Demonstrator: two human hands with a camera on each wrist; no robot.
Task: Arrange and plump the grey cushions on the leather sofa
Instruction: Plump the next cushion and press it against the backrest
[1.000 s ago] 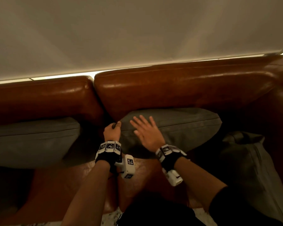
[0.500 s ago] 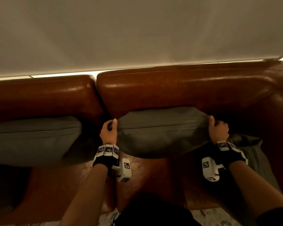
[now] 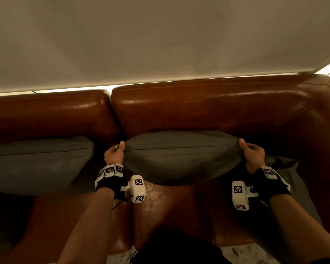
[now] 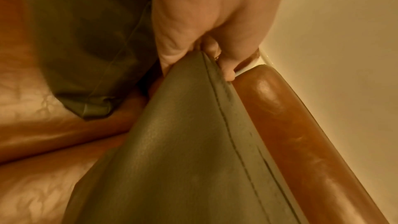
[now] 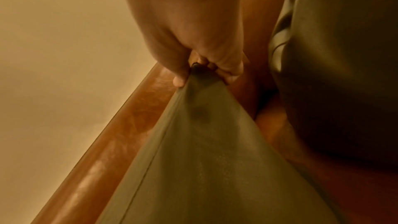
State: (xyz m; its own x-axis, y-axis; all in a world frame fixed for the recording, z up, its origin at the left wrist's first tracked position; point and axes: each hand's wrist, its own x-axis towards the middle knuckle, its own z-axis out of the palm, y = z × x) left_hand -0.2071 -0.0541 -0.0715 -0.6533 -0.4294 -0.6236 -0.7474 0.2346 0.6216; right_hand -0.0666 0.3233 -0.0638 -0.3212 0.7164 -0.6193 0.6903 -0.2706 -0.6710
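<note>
A grey cushion [image 3: 181, 157] stands against the back of the brown leather sofa [image 3: 208, 109], in the middle of the head view. My left hand [image 3: 115, 154] pinches its upper left corner, and my right hand [image 3: 252, 154] pinches its upper right corner. The left wrist view has the cushion [image 4: 176, 151] stretched below my left hand [image 4: 206, 52], thumb and fingers closed over the seam. Seen from the right wrist, my right hand [image 5: 204, 67] grips the cushion [image 5: 211, 159] by its corner tip. A second grey cushion [image 3: 36, 162] leans at the left.
A third grey cushion [image 3: 293, 183] lies slumped at the right, against the sofa arm [image 3: 328, 130]. A pale wall [image 3: 160, 39] rises behind the sofa back. The leather seat [image 3: 170, 206] shows between my forearms.
My right hand left the cushion's front face, moved right and took hold of its upper right corner. Both hands have since lifted and stretched the cushion between them.
</note>
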